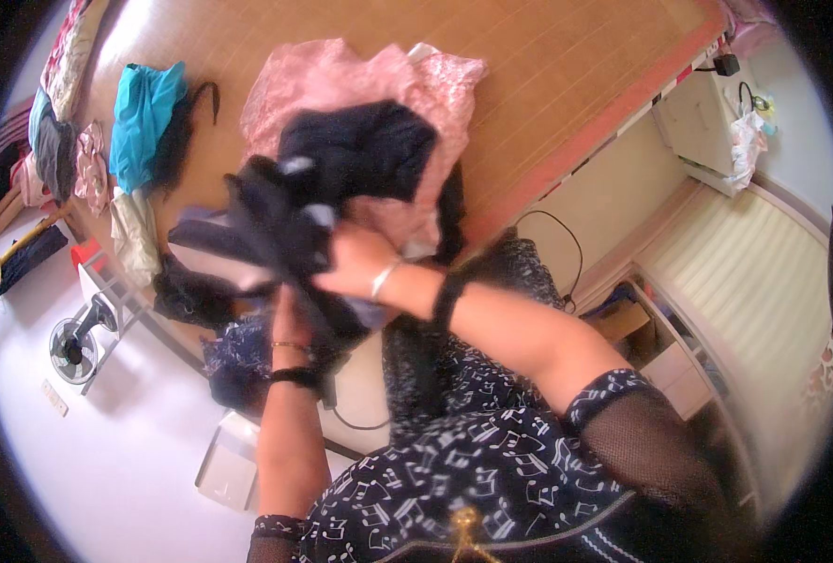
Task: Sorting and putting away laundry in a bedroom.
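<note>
A black piece of clothing [276, 211], blurred by motion, hangs bunched in front of me above the near edge of the brown surface. My right hand [355, 263] is closed on its right side, the fingertips sunk in the cloth. From below, my left hand [292, 319] grips it as well, its fingers mostly covered by the fabric. A grey and beige part [215, 249] spreads out to the left; whether it belongs to the same garment I cannot tell. Just beyond lies a dark folded garment [365, 145] on top of a pink patterned garment [295, 80].
Farther left lie a bright blue garment [144, 117], a cream cloth [135, 235] and a small pink garment [90, 164]. Dark clothes [191, 296] sit at the left near edge. A fan [74, 349] stands left; a black cable [576, 244] hangs right of the brown surface [548, 84].
</note>
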Demonstrator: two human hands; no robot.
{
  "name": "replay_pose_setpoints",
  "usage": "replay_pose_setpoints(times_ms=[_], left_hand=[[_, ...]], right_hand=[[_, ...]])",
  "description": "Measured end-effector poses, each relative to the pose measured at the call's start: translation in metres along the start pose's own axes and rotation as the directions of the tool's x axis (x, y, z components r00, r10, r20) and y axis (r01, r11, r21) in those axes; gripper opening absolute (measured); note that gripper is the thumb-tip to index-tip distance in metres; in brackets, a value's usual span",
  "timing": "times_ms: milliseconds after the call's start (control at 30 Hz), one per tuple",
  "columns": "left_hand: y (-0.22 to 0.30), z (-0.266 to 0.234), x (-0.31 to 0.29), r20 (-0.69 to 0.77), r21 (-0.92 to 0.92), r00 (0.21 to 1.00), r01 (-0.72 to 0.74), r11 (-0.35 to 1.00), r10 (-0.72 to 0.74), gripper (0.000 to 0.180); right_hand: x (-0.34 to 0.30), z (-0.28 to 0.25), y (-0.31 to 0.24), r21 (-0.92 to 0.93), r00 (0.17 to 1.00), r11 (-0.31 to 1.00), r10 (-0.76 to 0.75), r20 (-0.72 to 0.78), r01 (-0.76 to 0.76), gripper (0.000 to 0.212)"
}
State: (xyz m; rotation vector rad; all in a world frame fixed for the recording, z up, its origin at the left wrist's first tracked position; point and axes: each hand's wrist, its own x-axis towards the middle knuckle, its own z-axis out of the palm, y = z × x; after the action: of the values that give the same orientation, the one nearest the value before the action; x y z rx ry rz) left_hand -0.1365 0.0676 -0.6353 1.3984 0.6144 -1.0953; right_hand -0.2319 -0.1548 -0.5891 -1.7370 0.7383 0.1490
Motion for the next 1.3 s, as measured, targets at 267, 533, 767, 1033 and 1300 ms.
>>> replay_pose_setpoints(times_ms=[267, 533, 767, 1033, 1300], left_hand=[[0.015, 0.049, 0.013, 0.063, 0.161, 0.997, 0.041, 0.986, -0.052, 0.054], [0.011, 0.059, 0.008, -0.036, 0.157, 0.999, -0.002, 0.988, 0.008, 0.06], [0.026, 0.086, -0.028, -0.226, 0.442, 0.926, -0.178, 0.879, 0.302, 0.069], [0.06, 0.153, -0.121, 0.323, 0.197, 0.919, -0.298, 0.934, 0.225, 0.036], [0.103, 0.146, -0.163, 0.684, 0.277, 0.723, -0.376, 0.884, 0.093, 0.056]], right_hand=[[0.029, -0.032, 0.068, 0.429, 0.975, 0.903, -0.121, 0.188, 0.03, 0.05], [0.065, -0.076, 0.095, -0.177, 0.951, 0.979, 0.046, -0.307, -0.105, 0.023], [0.037, -0.138, 0.045, -0.201, 0.927, 0.95, 0.163, -0.339, -0.24, 0.025], [-0.067, -0.195, -0.035, 0.107, 0.925, 0.96, -0.215, -0.313, 0.259, 0.038], [-0.118, -0.088, -0.122, -0.039, 0.562, 0.721, -0.504, 0.656, 0.692, 0.037]])
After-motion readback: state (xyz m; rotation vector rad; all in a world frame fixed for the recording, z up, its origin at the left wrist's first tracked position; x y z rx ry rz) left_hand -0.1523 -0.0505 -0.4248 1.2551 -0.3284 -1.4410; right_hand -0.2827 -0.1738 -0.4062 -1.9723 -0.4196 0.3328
